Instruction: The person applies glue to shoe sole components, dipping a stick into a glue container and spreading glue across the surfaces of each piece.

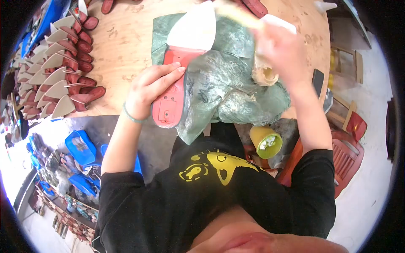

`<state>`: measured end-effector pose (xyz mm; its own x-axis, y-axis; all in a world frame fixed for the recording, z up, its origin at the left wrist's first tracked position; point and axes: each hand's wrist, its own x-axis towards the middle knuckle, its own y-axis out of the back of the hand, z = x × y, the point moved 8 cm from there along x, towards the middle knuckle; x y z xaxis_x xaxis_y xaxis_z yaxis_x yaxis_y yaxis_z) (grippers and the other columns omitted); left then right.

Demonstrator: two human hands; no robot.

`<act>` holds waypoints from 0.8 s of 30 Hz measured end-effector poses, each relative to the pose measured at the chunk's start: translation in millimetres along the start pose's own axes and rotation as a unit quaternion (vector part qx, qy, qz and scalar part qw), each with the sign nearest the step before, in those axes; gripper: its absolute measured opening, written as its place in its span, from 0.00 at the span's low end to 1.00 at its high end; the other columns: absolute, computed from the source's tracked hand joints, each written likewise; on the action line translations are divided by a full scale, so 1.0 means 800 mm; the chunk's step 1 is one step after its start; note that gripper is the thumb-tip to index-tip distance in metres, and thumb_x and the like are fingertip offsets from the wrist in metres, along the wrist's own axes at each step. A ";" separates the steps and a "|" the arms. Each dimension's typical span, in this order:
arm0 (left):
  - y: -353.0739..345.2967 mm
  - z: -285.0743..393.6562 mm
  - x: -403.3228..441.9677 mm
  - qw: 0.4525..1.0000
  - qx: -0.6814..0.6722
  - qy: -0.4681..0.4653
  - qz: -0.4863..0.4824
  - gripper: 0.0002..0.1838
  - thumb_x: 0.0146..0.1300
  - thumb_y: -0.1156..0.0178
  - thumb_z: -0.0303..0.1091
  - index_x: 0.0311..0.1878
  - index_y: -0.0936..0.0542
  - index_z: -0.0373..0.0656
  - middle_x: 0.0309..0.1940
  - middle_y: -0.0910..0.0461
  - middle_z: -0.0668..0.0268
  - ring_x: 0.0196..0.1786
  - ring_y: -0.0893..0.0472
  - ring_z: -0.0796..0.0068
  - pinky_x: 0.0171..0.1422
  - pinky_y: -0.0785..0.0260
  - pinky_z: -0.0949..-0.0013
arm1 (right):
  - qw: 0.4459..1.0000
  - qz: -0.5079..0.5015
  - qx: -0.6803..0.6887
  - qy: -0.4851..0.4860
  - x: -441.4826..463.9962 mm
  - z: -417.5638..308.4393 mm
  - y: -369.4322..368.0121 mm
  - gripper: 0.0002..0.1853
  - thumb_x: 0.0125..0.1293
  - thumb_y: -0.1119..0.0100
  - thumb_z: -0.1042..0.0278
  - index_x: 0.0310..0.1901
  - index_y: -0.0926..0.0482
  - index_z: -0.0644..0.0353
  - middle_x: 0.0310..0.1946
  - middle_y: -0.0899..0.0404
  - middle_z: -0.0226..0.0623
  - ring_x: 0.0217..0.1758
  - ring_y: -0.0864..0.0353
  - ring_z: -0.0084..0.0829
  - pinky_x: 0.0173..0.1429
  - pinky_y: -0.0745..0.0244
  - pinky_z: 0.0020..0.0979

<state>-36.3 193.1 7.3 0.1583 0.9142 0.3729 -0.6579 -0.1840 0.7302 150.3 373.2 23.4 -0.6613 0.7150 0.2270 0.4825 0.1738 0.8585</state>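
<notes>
A red shoe insole piece (168, 110) with a white pointed toe part (195, 26) lies over a crumpled green plastic sheet (223, 88). My left hand (152, 84) rests across the red part with its fingers pressed together, gripping it at the middle. My right hand (282, 50) is raised over the sheet's right side, smeared by motion. From its fingers a pale, blurred brush-like tool (240, 16) points left toward the white part. Just beneath that hand stands a cream-coloured, crusted container (265, 75).
Rows of red and beige shoe pieces (57, 93) line the table's left side. A dark phone (317, 79) lies near the wooden table's (122, 46) right edge. Below the front edge is a yellow-green bin (270, 145); blue trays (80, 147) are lower left.
</notes>
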 end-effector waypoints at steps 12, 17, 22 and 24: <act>-0.002 -0.028 -0.015 0.996 0.050 0.069 0.008 0.21 0.55 0.45 0.25 0.55 0.19 0.43 0.49 0.20 0.57 0.49 0.19 0.59 0.53 0.26 0.65 | 1.000 0.014 -0.003 -0.002 0.033 -0.011 -0.031 0.13 0.64 0.37 0.59 0.43 0.17 0.58 0.26 0.18 0.38 0.27 0.22 0.31 0.34 0.28 0.30; 0.008 -0.128 -0.043 0.982 0.073 0.172 0.030 0.22 0.57 0.48 0.20 0.55 0.20 0.42 0.53 0.23 0.55 0.55 0.22 0.59 0.59 0.29 0.65 | 0.988 0.050 0.116 -0.093 0.023 0.038 0.018 0.14 0.66 0.38 0.59 0.44 0.17 0.61 0.24 0.19 0.37 0.29 0.20 0.27 0.36 0.28 0.29; 0.002 -0.232 -0.088 0.976 0.068 0.208 0.002 0.25 0.55 0.46 0.18 0.58 0.22 0.44 0.58 0.28 0.55 0.57 0.25 0.58 0.62 0.31 0.65 | 0.989 0.041 0.085 -0.118 -0.026 0.048 0.024 0.14 0.62 0.34 0.66 0.44 0.18 0.69 0.37 0.16 0.41 0.40 0.18 0.26 0.46 0.27 0.25; -0.003 -0.245 -0.094 0.966 0.085 0.243 -0.032 0.28 0.54 0.44 0.17 0.60 0.22 0.46 0.60 0.31 0.55 0.58 0.26 0.56 0.63 0.32 0.64 | 0.981 0.034 0.122 -0.145 -0.033 0.052 0.029 0.14 0.64 0.34 0.66 0.45 0.19 0.69 0.37 0.16 0.36 0.40 0.20 0.22 0.46 0.28 0.24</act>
<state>-190.9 195.6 -134.6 -0.1970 0.9795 0.0413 -0.5220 -0.1404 0.8413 202.9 386.2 18.3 -0.4485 0.8871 0.1093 0.6669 0.2507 0.7017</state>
